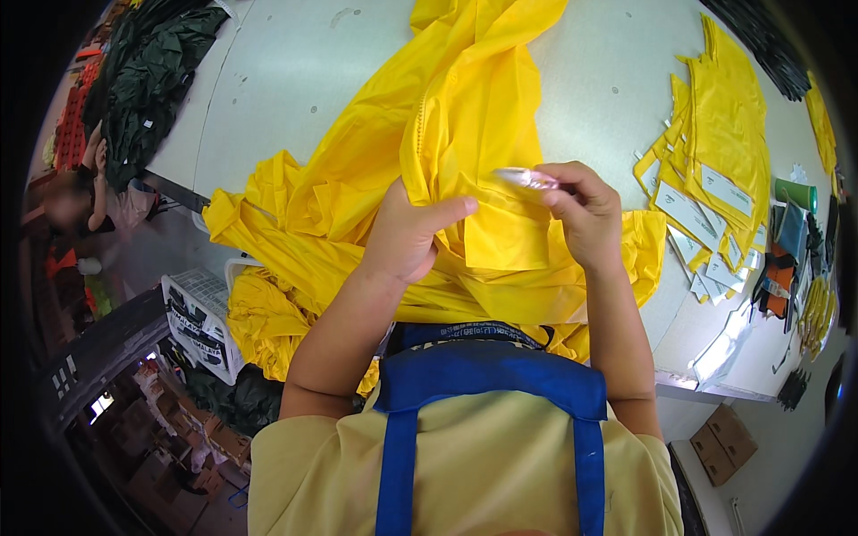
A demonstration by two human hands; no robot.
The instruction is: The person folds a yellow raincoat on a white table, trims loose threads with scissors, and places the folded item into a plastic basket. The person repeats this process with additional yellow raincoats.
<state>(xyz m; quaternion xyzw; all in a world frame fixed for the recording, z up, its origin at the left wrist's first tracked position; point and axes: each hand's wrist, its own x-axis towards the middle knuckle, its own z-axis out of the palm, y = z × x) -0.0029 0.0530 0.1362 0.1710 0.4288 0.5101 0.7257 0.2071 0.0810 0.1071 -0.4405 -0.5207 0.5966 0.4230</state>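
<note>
Left hand [407,234] pinches yellow garment [465,134]; right hand [585,210] grips pen [527,179] above.

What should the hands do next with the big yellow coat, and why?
Probably bring the small pinkish tool in the right hand down to the fabric edge just beside it. The left hand already pinches the yellow garment up into a fold, thumb pointing at that spot, and the tool's tip lies right at the fold. What the tool is, I cannot tell.

Pale grey table [295,71]; on it yellow garment [465,98]; stacked yellow pieces [728,134]; green cup [795,193]
</note>
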